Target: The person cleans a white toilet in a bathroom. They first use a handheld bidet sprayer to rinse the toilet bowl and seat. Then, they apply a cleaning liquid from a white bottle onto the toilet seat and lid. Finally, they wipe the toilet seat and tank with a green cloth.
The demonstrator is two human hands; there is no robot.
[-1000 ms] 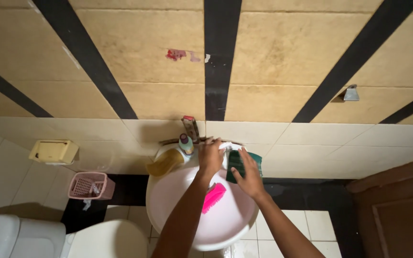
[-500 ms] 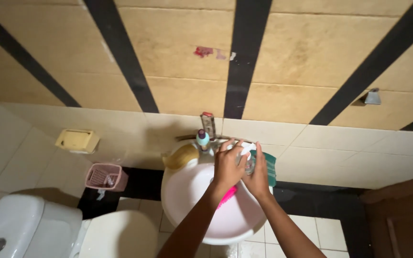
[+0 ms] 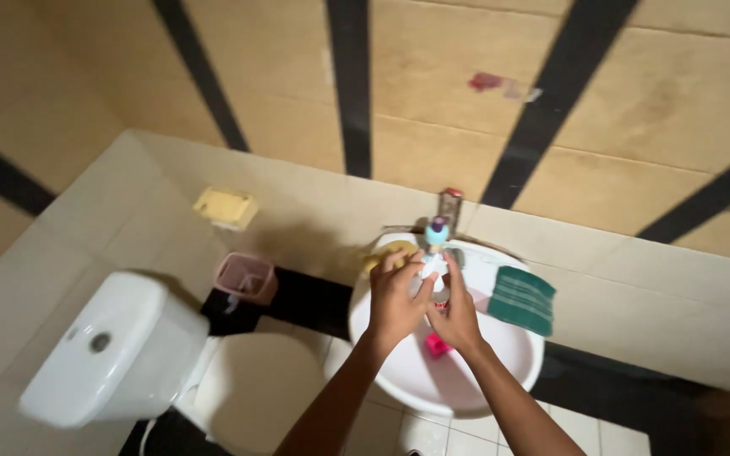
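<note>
Over the white wash basin [image 3: 500,384], both my hands meet at a small white bottle [image 3: 429,267] with a blue pump top, which stands just in front of the tap [image 3: 449,205]. My left hand [image 3: 394,297] curls round the bottle's left side. My right hand [image 3: 458,314] presses against its right side with the fingers stretched upward. A pink object [image 3: 438,344] lies in the basin under my right hand. A yellow item [image 3: 386,250] shows behind my left fingers. A folded green cloth [image 3: 522,299] rests on the basin's right rim, apart from my hands.
A white toilet with its cistern [image 3: 116,350] and closed lid [image 3: 255,388] stands left of the basin. Between them sits a small pink basket [image 3: 247,277]. A yellow holder [image 3: 225,208] is fixed to the white tiled wall. Beige wall tiles with black stripes rise behind.
My hands left the green cloth and moved left to the white bottle by the tap. The cloth now lies alone on the rim. The view shifted, showing more of the toilet.
</note>
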